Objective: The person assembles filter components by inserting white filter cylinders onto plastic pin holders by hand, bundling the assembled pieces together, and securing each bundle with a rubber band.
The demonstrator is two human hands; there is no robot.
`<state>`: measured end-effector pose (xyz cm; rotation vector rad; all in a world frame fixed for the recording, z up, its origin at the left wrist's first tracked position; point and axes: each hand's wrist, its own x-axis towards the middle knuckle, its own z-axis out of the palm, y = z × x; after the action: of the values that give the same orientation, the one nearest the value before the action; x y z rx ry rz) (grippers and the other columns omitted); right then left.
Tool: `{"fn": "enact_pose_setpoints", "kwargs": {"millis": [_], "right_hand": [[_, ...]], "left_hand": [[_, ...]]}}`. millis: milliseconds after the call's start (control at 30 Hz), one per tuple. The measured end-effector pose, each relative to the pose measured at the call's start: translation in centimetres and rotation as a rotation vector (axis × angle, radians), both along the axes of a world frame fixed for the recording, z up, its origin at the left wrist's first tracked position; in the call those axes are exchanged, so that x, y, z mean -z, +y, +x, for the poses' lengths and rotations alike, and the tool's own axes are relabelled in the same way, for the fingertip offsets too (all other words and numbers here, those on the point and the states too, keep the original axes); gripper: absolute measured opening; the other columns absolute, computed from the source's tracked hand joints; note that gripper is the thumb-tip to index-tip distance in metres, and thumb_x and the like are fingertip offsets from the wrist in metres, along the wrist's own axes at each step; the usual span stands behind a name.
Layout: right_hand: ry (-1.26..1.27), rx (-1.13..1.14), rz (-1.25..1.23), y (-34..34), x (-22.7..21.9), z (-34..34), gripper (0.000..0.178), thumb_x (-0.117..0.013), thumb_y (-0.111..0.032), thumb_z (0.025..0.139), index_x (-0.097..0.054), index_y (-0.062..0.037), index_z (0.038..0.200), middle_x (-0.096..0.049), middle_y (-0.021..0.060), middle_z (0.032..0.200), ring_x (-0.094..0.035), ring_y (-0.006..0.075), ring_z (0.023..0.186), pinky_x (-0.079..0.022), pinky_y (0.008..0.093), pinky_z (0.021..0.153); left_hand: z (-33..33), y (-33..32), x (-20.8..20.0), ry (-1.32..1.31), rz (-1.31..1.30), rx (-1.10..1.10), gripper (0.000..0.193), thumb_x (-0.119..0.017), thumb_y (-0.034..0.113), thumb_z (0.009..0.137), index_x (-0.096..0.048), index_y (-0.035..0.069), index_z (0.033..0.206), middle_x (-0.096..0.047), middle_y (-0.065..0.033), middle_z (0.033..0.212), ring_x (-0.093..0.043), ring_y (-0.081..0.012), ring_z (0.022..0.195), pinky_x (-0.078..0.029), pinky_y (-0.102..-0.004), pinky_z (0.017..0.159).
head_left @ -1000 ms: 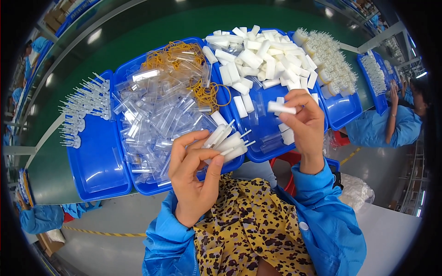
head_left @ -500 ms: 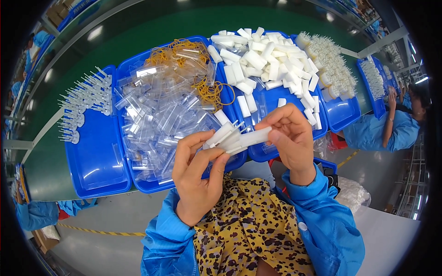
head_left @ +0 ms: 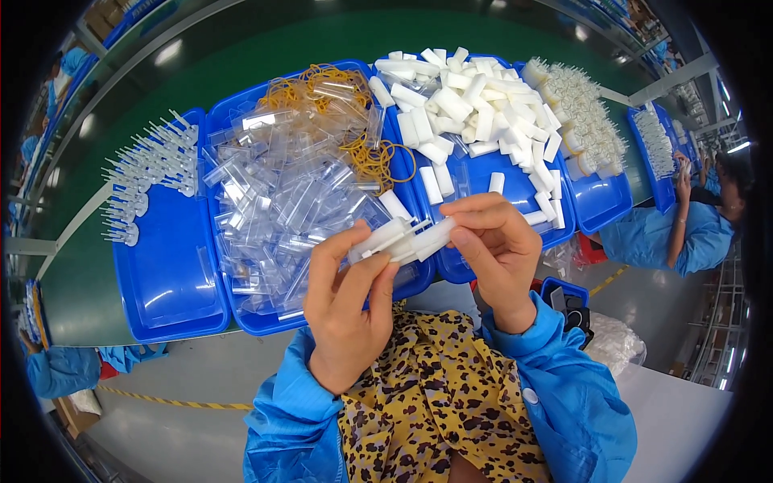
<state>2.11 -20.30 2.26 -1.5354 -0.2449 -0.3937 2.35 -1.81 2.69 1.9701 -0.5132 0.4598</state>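
My left hand (head_left: 346, 314) pinches a white plastic part with thin prongs (head_left: 390, 238) between thumb and fingers, just above the front edge of the trays. In my right hand (head_left: 501, 256) a white foam block (head_left: 433, 240) is gripped between thumb and fingertips. The block meets the pronged part and lies along its right end; fingers cover some of both, so how far they overlap is hard to tell. Close behind my hands are a tray of clear plastic sleeves (head_left: 278, 193) and a heap of white foam blocks (head_left: 487, 109).
Yellow rubber bands (head_left: 377, 161) lie among the sleeves. A blue tray (head_left: 173, 282) at the left bears several white pronged parts (head_left: 153, 173). At the right, another blue tray (head_left: 600, 201) holds bundled white pieces (head_left: 580, 117). A person in blue (head_left: 648, 229) sits farther right.
My right hand has moved left, toward my left hand, bringing the foam block closer against the pronged part. The left hand has barely moved.
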Motion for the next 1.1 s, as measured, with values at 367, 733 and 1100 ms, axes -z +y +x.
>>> {"fn": "enact_pose_setpoints", "kwargs": {"millis": [367, 733, 1100], "right_hand": [[0.119, -0.082, 0.182, -0.4, -0.5, 0.3, 0.014, -0.062, 0.009, 0.084, -0.061, 0.0050, 0.097, -0.060, 0.0141, 0.101, -0.062, 0.0133, 0.083, -0.053, 0.0241, 0.072], [0.074, -0.025, 0.073, -0.4, -0.5, 0.3, 0.013, -0.063, 0.008, 0.083, -0.062, 0.0034, 0.095, -0.064, 0.0147, 0.097, -0.063, 0.0142, 0.085, -0.054, 0.0243, 0.069], [-0.007, 0.076, -0.076, 0.1, 0.4, 0.2, 0.016, -0.061, 0.009, 0.084, -0.059, 0.0029, 0.099, -0.059, 0.0148, 0.110, -0.061, 0.0136, 0.090, -0.052, 0.0243, 0.074]], "left_hand": [[0.1, -0.2, 0.3, -0.039, 0.022, -0.027, 0.014, -0.070, -0.006, 0.077, -0.064, -0.004, 0.090, -0.057, -0.0180, 0.110, -0.063, -0.0351, 0.102, -0.054, -0.0329, 0.066], [0.0, -0.5, 0.1, 0.011, 0.076, -0.012, 0.016, -0.067, -0.010, 0.077, -0.064, -0.004, 0.091, -0.055, -0.0179, 0.113, -0.060, -0.0368, 0.109, -0.053, -0.0388, 0.087], [0.0, -0.8, -0.5, -0.029, 0.084, 0.002, 0.013, -0.066, -0.009, 0.077, -0.065, -0.006, 0.089, -0.056, -0.0182, 0.111, -0.064, -0.0356, 0.101, -0.055, -0.0340, 0.066]]}}
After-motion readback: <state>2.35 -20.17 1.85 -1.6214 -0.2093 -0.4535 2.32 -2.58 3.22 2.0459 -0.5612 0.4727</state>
